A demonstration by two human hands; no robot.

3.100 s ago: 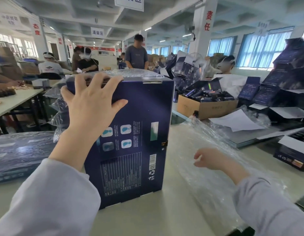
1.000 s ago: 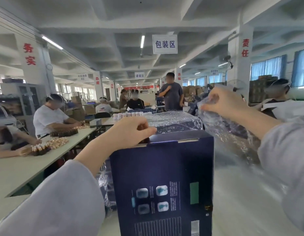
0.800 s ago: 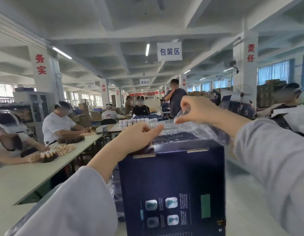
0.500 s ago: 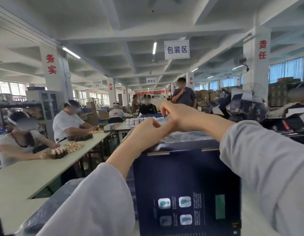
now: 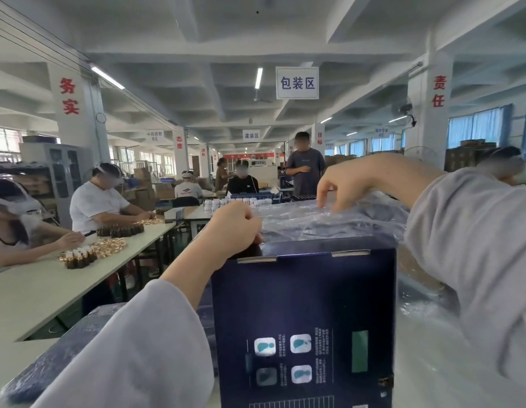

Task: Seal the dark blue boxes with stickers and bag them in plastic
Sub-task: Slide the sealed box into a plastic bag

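ok, one dark blue box (image 5: 303,304) stands upright right in front of me, printed face toward me: four small icon squares and one green patch on it. one clear plastic bag (image 5: 329,222) is draped over its top, crumpled, not down over the near face. my left hand (image 5: 232,228) is clenched at the box's top left corner, gripping the bag's edge there. my right hand (image 5: 341,187) is above the top right, fingers curled down, tips pinching the film. a second dark box (image 5: 58,354) lies flat at lower left, under plastic. more plastic film (image 5: 432,363) is spread on the surface right of the upright box. long table (image 5: 35,290) on the left: two people seated, two clusters of small brown bottles (image 5: 76,257). one standing person (image 5: 305,169) further back, one hanging sign (image 5: 297,83) overhead.
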